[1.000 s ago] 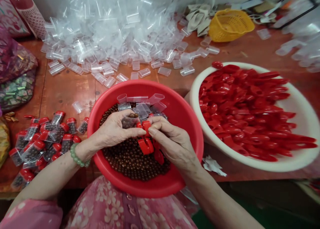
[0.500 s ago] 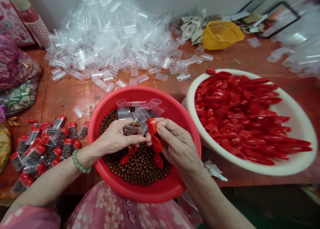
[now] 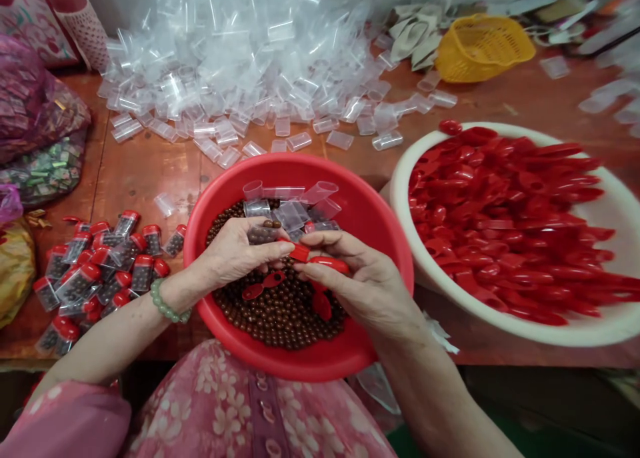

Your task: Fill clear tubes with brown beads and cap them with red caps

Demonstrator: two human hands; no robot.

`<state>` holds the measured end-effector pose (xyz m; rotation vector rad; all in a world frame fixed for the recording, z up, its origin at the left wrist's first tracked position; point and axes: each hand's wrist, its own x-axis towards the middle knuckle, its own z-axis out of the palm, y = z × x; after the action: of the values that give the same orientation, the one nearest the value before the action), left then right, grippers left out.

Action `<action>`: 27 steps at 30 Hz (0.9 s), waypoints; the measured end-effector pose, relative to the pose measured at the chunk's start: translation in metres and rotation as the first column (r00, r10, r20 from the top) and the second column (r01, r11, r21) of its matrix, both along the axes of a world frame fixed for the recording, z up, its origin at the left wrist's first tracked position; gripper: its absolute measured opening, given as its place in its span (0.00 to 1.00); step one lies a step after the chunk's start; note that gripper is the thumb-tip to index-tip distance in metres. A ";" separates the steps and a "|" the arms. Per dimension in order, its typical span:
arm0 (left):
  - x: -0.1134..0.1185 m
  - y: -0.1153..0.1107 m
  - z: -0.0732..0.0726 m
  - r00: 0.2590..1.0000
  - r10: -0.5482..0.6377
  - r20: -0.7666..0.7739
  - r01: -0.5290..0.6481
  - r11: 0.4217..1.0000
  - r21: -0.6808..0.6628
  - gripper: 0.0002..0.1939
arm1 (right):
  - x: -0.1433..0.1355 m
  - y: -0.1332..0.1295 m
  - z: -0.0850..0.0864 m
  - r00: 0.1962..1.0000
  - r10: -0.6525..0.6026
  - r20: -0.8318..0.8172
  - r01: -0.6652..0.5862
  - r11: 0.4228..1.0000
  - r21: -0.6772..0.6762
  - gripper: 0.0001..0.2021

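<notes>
My left hand (image 3: pixel 233 253) is closed on a clear plastic tube (image 3: pixel 263 234) with brown beads in it, held over a red basin (image 3: pixel 295 167). Close beside it, my right hand (image 3: pixel 370 275) grips a red plastic cap (image 3: pixel 329 265) between thumb and fingers. The cap's far end meets the left fingertips; whether it touches the tube's mouth is hidden by the fingers. Under both hands, brown beads (image 3: pixel 285 325) fill the basin's bottom. Several empty clear tubes (image 3: pixel 291 215) lie on the beads at the back, and a loose red cap (image 3: pixel 253 291) rests below the left hand.
A white basin (image 3: pixel 401 208) heaped with red caps (image 3: pixel 510 225) stands at right. Behind is a large pile of clear tubes (image 3: pixel 240 78), with a yellow basket (image 3: pixel 457 65) to its right. Filled red-capped containers (image 3: pixel 143 271) lie at left, near a purple mesh bag (image 3: pixel 30 105).
The red cap in my right hand has turned from hanging upright to lying nearly level, its end now at my left fingertips. My view has shifted, so the table things appear displaced.
</notes>
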<state>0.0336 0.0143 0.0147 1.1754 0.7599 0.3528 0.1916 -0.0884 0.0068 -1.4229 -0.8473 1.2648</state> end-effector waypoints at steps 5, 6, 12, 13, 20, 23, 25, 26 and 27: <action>0.003 -0.008 0.000 0.998 0.053 0.023 -0.052 0.997 -0.052 0.10 | -0.001 -0.007 -0.003 0.981 -0.187 0.043 0.187 0.982 0.001 0.13; 0.005 -0.010 0.000 0.997 0.067 0.031 -0.065 0.996 -0.062 0.10 | -0.002 -0.008 -0.003 0.971 -0.219 0.093 0.218 0.976 0.024 0.13; 0.015 -0.020 0.003 0.993 0.113 0.039 -0.109 0.990 -0.091 0.06 | -0.018 -0.004 -0.006 0.914 -0.322 0.248 0.293 0.945 0.148 0.16; 0.016 -0.021 0.003 0.993 0.110 0.043 -0.106 0.991 -0.080 0.05 | -0.021 -0.004 -0.006 0.924 -0.309 0.227 0.285 0.949 0.132 0.18; 0.014 -0.025 -0.007 0.999 0.018 0.050 -0.019 0.999 0.029 0.09 | -0.031 -0.009 -0.008 0.960 -0.163 0.226 0.150 0.986 0.073 0.22; 0.011 -0.023 -0.011 0.999 -0.024 0.027 0.022 0.999 0.045 0.08 | -0.032 -0.009 -0.011 0.949 -0.229 0.215 0.208 0.971 0.115 0.18; 0.009 -0.022 -0.011 0.998 -0.041 0.046 0.040 0.999 0.025 0.08 | -0.030 -0.007 -0.012 0.926 -0.290 0.241 0.252 0.951 0.179 0.13; 0.008 -0.021 -0.010 0.997 -0.046 0.067 0.047 0.999 0.000 0.07 | -0.028 -0.005 -0.012 0.910 -0.311 0.275 0.257 0.942 0.215 0.10; 0.007 -0.020 -0.008 0.995 -0.051 0.090 0.054 0.998 -0.027 0.08 | -0.025 -0.003 -0.010 0.892 -0.326 0.314 0.253 0.934 0.251 0.09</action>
<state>0.0407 -0.0056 0.0070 1.1421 0.6538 0.3469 0.1665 -0.0914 -0.0034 -1.5634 -0.9289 0.6838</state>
